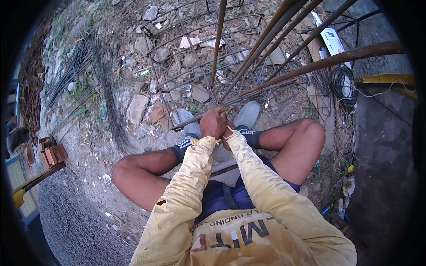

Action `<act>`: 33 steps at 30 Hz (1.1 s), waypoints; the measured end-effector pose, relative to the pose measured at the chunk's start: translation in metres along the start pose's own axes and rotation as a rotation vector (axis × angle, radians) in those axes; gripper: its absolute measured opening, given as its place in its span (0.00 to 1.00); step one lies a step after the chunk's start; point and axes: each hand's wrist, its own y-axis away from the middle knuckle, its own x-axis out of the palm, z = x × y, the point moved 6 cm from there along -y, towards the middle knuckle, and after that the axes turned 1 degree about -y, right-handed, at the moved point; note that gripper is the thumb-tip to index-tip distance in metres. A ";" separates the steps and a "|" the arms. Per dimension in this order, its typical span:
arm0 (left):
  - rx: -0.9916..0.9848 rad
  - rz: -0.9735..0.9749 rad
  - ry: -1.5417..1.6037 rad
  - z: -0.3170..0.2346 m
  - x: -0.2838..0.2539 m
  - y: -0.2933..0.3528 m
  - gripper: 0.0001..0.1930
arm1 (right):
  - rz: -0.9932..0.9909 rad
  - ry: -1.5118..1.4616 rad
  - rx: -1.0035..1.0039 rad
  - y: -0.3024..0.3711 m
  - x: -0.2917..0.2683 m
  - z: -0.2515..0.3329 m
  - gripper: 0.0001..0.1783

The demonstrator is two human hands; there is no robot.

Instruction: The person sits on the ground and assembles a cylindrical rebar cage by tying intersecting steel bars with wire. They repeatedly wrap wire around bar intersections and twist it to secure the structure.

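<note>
Left hand: fingers curled, hold unclear.
Right hand: partly behind it, fingers hidden, cannot tell their state.
Metal frame: beyond the hands, near edge reaching the left.
Room: wider over left-side ground; long bars crowd right.

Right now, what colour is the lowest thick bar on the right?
The bar is rusty brown; the head view shows it.
</note>
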 end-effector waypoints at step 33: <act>-0.190 -0.070 -0.194 0.007 0.019 -0.007 0.15 | -0.025 0.383 0.016 0.025 -0.016 -0.001 0.18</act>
